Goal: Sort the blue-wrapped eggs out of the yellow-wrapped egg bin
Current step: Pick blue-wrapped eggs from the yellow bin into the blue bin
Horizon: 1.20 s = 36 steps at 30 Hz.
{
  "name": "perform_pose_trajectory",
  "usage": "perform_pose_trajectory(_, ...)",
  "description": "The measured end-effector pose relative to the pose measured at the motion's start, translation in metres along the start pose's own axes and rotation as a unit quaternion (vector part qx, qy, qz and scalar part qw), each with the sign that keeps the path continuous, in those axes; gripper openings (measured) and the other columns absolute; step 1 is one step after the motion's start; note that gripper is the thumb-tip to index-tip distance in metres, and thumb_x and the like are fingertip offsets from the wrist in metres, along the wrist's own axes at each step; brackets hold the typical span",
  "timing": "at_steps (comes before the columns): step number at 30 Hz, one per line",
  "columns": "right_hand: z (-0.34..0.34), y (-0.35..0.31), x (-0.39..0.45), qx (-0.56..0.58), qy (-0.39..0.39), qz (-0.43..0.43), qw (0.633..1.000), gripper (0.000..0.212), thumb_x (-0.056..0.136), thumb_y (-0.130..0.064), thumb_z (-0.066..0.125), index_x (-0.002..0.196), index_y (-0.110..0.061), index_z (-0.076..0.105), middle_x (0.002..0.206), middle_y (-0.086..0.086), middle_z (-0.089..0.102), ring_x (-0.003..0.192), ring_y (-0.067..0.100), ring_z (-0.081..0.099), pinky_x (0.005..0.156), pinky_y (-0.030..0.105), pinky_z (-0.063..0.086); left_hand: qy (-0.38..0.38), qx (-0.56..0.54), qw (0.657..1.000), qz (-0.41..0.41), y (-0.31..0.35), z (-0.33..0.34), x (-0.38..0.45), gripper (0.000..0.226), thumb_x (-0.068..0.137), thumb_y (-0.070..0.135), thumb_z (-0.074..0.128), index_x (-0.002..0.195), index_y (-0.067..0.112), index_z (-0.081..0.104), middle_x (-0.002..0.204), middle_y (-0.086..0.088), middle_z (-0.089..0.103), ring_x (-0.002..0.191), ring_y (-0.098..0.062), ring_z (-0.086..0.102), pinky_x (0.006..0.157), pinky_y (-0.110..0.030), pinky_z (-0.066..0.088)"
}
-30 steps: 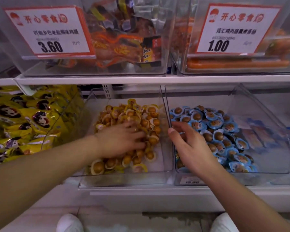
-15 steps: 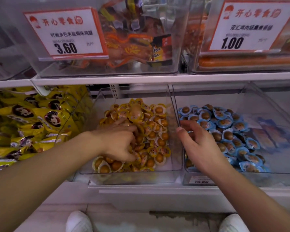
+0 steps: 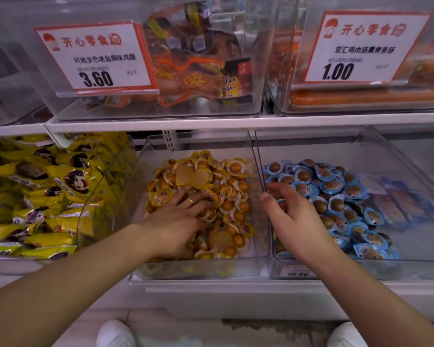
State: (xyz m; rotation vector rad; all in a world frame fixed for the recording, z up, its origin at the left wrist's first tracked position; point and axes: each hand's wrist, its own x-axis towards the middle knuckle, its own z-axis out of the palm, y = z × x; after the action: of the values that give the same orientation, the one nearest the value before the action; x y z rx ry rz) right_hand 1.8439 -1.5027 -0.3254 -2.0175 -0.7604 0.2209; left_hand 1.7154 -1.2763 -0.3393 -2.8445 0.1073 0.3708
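Fingers (image 3: 201,199) of the left hand (image 3: 176,221) are spread flat over the yellow-wrapped egg bin (image 3: 201,269); right hand (image 3: 296,219) hangs loosely curled, empty, just right of it. No blue-wrapped eggs visible in that bin. Light, slippery packets, I'd pinch the rim.

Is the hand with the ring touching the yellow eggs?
Touching. The head view shows the left hand lying flat on the pile of yellow-wrapped eggs, its fingers pressed among the wrappers with no gap visible.

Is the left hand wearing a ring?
Yes, a gold ring circles one finger of the left hand spread over the yellow-wrapped eggs.
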Motion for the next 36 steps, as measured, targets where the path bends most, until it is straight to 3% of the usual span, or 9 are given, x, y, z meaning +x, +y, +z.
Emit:
perform_pose_trajectory(6,0.0,-0.001,0.0,-0.009,-0.002,-0.003,1.0,0.045,0.096,-0.051,0.047,0.134,-0.028,0.054,0.11,-0.009,0.065,0.095,0.0,0.06,0.078,0.025,0.052,-0.011,0.012,0.999,-0.042,0.011,0.001,0.009,0.034,0.087,0.034,0.065,0.121,0.034,0.066,0.165,0.0,0.011,0.152,-0.025,-0.013,0.116,-0.059,-0.019)
perform_pose_trajectory(15,0.0,0.002,0.0,-0.022,0.0,-0.013,1.0,0.047,0.095,-0.051,0.046,0.134,-0.027,0.055,0.12,-0.006,0.063,0.099,0.003,0.06,0.082,0.026,0.052,0.049,-0.063,0.994,-0.075,0.008,-0.005,0.008,0.046,0.076,0.05,0.072,0.117,0.03,0.067,0.158,0.007,0.028,0.152,-0.02,0.007,0.12,-0.059,0.0)
perform_pose_trajectory(17,0.001,0.001,-0.002,-0.039,0.024,-0.041,0.998,0.049,0.095,-0.051,0.044,0.137,-0.027,0.053,0.132,-0.005,0.054,0.111,0.008,0.057,0.09,0.027,0.048,0.172,-0.263,0.938,-0.147,0.007,-0.017,0.003,0.03,0.076,0.045,0.076,0.103,0.038,0.066,0.145,0.016,0.042,0.14,-0.016,0.033,0.119,-0.047,0.022)
perform_pose_trajectory(20,0.0,-0.014,-0.006,-0.069,0.103,-0.177,0.976,0.046,0.096,-0.042,0.047,0.134,-0.018,0.055,0.132,-0.001,0.051,0.121,0.016,0.051,0.099,0.032,0.045,0.277,-0.413,0.847,-0.188,0.004,-0.04,-0.003,0.011,0.085,0.042,0.069,0.092,0.035,0.065,0.102,0.018,0.065,0.097,-0.003,0.06,0.086,-0.027,0.048)
perform_pose_trajectory(22,0.001,-0.022,-0.004,-0.076,0.116,-0.248,0.959,0.046,0.094,-0.038,0.051,0.133,-0.016,0.056,0.126,0.0,0.055,0.118,0.018,0.052,0.098,0.039,0.046,0.272,-0.464,0.827,-0.164,0.01,-0.056,-0.007,0.016,0.089,0.044,0.067,0.09,0.029,0.068,0.084,0.012,0.07,0.08,-0.002,0.064,0.073,-0.027,0.051)
perform_pose_trajectory(26,0.012,-0.029,-0.003,-0.169,0.004,-0.29,0.942,0.065,0.092,-0.051,0.053,0.149,-0.022,0.039,0.133,-0.003,0.057,0.121,0.017,0.052,0.106,0.037,0.038,0.229,-0.599,0.764,-0.073,0.031,-0.077,-0.011,0.021,0.094,0.033,0.064,0.109,0.021,0.071,0.105,0.007,0.075,0.102,-0.009,0.069,0.091,-0.025,0.053)
perform_pose_trajectory(31,0.013,-0.027,0.005,-0.121,0.019,-0.29,0.949,0.051,0.087,-0.029,0.071,0.135,-0.015,0.06,0.119,0.001,0.071,0.109,0.022,0.066,0.099,0.044,0.048,0.135,-0.77,0.61,-0.131,0.04,-0.076,-0.012,0.036,0.087,0.038,0.059,0.101,0.008,0.072,0.093,-0.011,0.077,0.084,-0.025,0.073,0.076,-0.033,0.057)
perform_pose_trajectory(33,0.009,-0.024,0.008,-0.095,0.044,-0.269,0.957,0.04,0.091,-0.028,0.07,0.129,-0.018,0.065,0.116,0.0,0.072,0.104,0.016,0.066,0.093,0.032,0.051,0.135,-0.742,0.635,-0.168,0.029,-0.068,-0.013,0.025,0.095,0.03,0.059,0.102,0.011,0.073,0.095,-0.006,0.078,0.088,-0.021,0.073,0.077,-0.025,0.057)
perform_pose_trajectory(36,0.003,-0.021,0.01,-0.084,0.079,-0.238,0.964,0.037,0.096,-0.038,0.059,0.128,-0.02,0.064,0.115,-0.004,0.07,0.103,0.002,0.058,0.089,0.019,0.047,0.061,-0.472,0.852,-0.217,0.004,-0.044,-0.021,0.031,0.092,0.022,0.064,0.124,0.024,0.065,0.126,-0.001,0.067,0.117,-0.021,0.062,0.1,-0.034,0.05)
